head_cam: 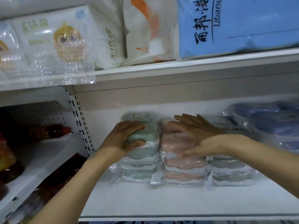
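On a white shelf (pixel 161 201) stand stacks of flat plastic-wrapped boxes: a green stack (pixel 142 159), a pink stack (pixel 179 160) and a grey stack (pixel 229 172). My left hand (pixel 124 138) grips the top green box, fingers over its top and thumb on its front edge. My right hand (pixel 195 133) lies flat with straight fingers on top of the pink stack, its thumb against the stack's front.
Blue wrapped items (pixel 267 122) fill the shelf's right end. Above, another shelf (pixel 178 68) holds tissue packs (pixel 61 41) and a blue bag (pixel 239 25). A perforated upright (pixel 80 122) divides off the left bay, where bottles (pixel 51 131) lie.
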### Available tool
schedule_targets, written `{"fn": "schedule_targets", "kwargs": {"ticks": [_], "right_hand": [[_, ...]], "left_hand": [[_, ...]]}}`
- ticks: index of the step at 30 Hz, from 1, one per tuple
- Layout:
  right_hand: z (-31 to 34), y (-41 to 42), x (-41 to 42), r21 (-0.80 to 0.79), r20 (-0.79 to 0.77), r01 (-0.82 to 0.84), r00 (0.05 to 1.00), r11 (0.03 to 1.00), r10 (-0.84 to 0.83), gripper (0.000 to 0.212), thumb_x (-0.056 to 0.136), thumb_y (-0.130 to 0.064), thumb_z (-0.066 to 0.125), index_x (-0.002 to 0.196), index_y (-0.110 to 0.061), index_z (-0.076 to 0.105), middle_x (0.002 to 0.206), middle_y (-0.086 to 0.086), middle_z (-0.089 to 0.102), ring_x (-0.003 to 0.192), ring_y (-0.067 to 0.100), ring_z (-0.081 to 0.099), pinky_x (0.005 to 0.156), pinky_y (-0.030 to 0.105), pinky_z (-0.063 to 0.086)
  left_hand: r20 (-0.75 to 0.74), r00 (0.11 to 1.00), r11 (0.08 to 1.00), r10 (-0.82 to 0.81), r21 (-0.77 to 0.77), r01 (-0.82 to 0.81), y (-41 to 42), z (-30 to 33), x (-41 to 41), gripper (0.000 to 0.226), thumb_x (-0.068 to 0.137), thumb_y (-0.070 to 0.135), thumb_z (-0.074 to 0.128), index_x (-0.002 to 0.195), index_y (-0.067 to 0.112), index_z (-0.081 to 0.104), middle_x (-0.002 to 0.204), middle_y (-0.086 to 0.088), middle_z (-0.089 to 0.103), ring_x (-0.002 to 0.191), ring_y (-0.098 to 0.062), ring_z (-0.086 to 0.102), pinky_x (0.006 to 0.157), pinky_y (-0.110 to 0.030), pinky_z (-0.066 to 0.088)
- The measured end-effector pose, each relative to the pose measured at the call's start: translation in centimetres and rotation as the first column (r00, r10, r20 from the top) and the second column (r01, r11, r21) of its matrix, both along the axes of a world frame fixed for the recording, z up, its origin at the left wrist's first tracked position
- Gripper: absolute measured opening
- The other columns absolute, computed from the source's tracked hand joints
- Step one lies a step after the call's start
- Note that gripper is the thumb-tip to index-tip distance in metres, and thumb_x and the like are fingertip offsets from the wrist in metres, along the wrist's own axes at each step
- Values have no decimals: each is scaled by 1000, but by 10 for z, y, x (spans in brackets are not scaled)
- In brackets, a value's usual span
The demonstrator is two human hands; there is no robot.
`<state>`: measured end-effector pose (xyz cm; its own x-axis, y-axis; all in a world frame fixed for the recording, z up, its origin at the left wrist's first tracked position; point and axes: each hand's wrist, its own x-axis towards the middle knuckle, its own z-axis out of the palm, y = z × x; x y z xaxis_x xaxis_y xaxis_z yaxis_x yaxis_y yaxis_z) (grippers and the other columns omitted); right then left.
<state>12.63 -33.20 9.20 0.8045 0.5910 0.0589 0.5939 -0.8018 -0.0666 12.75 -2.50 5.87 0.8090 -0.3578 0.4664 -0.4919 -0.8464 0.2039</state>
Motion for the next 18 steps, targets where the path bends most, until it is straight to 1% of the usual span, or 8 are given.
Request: {"fn": "schedule_targets", "kwargs": {"ticks": [2, 5, 8, 10, 13, 15, 16, 18], "right_hand": [[-21, -13, -11, -111, 76, 17, 997, 994, -9, 108, 71, -76, 60, 148, -47, -10, 157, -20, -16, 142, 5, -19, 115, 35, -16], [-43, -9, -5, -139, 235, 56, 972, 989, -22, 109, 69, -68, 66, 149, -41, -3, 158, -13, 5, 146, 15, 13, 119, 41, 4], [-46, -7, 1, -115, 280, 92, 958, 989, -57, 106, 71, -67, 66, 150, -38, 0, 157, -12, 12, 144, 15, 19, 119, 44, 7], [-47, -8, -2, -108, 310, 84, 950, 991, -47, 106, 69, -67, 67, 149, -36, 4, 156, -10, 15, 144, 16, 21, 118, 49, 7], [-52, -11, -11, -130, 403, 84, 915, 988, -25, 114, 58, -72, 70, 147, -32, 11, 153, 0, 29, 141, 24, 31, 113, 57, 17], [-55, -26, -18, -83, 415, 88, 909, 993, -45, 118, 58, -74, 67, 148, -33, 3, 157, 1, 21, 145, 22, 18, 115, 53, 9], [-57, -38, -24, -55, 424, 107, 902, 993, -74, 118, 60, -76, 64, 150, -35, -1, 159, -1, 16, 146, 19, 11, 117, 50, 5], [-59, -66, -37, -13, 466, 190, 870, 982, -163, 118, 61, -79, 56, 153, -33, -2, 160, 3, 15, 146, 21, 9, 117, 46, 4]], "left_hand": [[13, 1000, 1000, -3, -10, 3, -4, -2, 7, 83, 71, 91, 28, 138, 44, 47, 146, 16, 41, 135, -10, 30, 109, -18, 19], [36, 999, 1000, 0, 20, 0, -4, -1, 10, 78, 77, 85, 33, 137, 38, 51, 142, 11, 46, 131, -14, 35, 109, -21, 24], [200, 979, 976, 45, 202, -86, -1, 0, 5, 72, 86, 79, 25, 135, 36, 54, 135, 5, 53, 126, -20, 42, 105, -36, 33], [274, 956, 933, 104, 306, -190, -7, 4, -2, 70, 87, 75, 21, 136, 37, 53, 132, 4, 55, 124, -20, 41, 103, -42, 32], [200, 957, 896, 211, 352, -272, -20, 8, -17, 73, 83, 69, 12, 142, 38, 43, 138, 5, 50, 130, -22, 39, 113, -45, 20], [204, 943, 881, 262, 350, -320, -29, 8, -24, 74, 83, 65, 11, 145, 34, 38, 141, 4, 47, 135, -21, 37, 118, -50, 9], [251, 933, 876, 258, 346, -336, -36, 6, -29, 73, 85, 64, 15, 144, 30, 41, 139, 1, 50, 134, -21, 39, 119, -53, 9], [370, 910, 896, 187, 315, -312, -57, -1, -37, 71, 87, 63, 28, 140, 21, 50, 133, -4, 57, 129, -24, 47, 116, -55, 15]]}}
